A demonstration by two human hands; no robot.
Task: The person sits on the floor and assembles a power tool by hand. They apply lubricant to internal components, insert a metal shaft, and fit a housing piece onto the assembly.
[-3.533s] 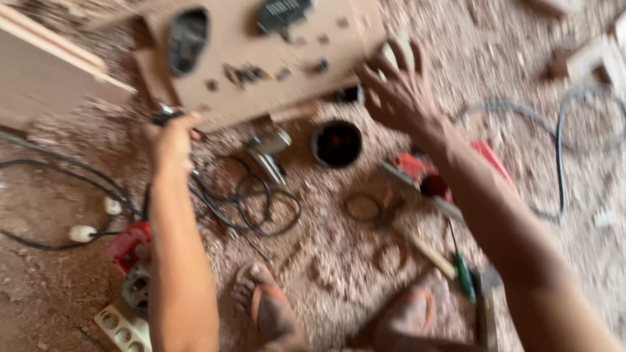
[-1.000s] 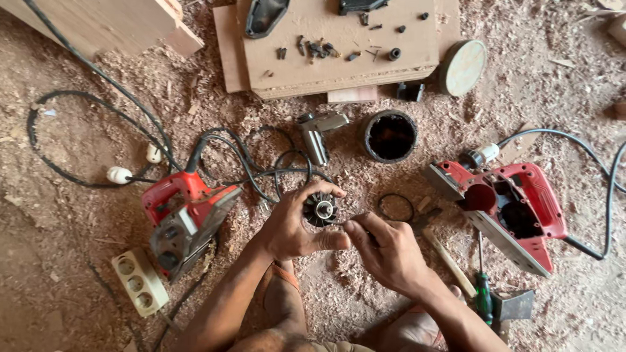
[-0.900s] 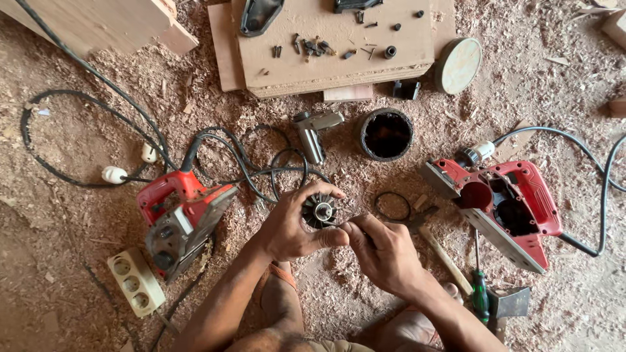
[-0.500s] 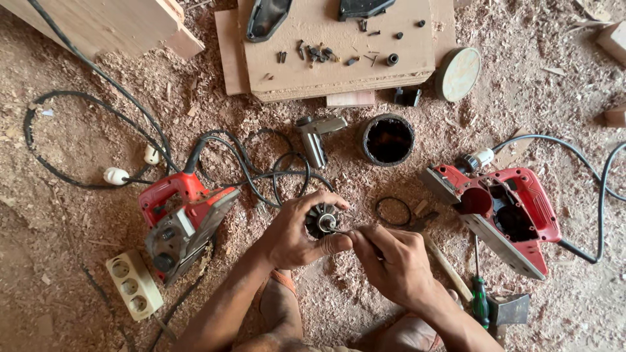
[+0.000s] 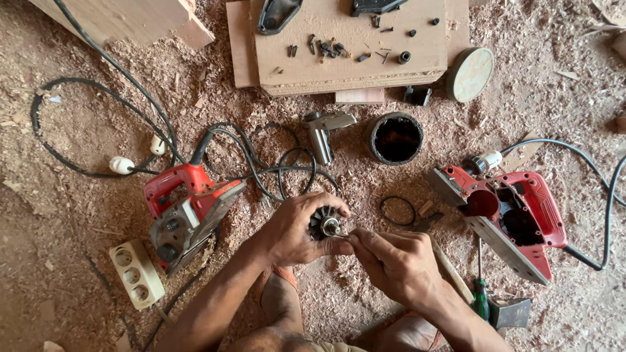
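My left hand (image 5: pixel 293 231) grips a dark motor armature (image 5: pixel 324 223) with a finned fan end and a shiny shaft facing up. Fingertips of my right hand (image 5: pixel 394 261) pinch at the shaft end, touching the armature from the right. Both hands hover low over sawdust-covered ground, above my sandalled feet (image 5: pixel 277 300). A red power planer (image 5: pixel 186 208) lies just left of my left hand. An opened red planer housing (image 5: pixel 508 215) lies to the right.
A wooden board (image 5: pixel 349 42) with loose screws and black covers sits at the top. Near it lie a black cylindrical casing (image 5: pixel 395 138), a metal handle part (image 5: pixel 324 130), a round disc (image 5: pixel 471 73), a rubber belt (image 5: pixel 398 210), a green screwdriver (image 5: pixel 480 293), a hammer (image 5: pixel 502 311), cables and a cream socket strip (image 5: pixel 135 274).
Earlier both arms were reaching out toward the board and ground. They have since come together at the armature. Over the last second the right fingers shifted slightly onto the shaft.
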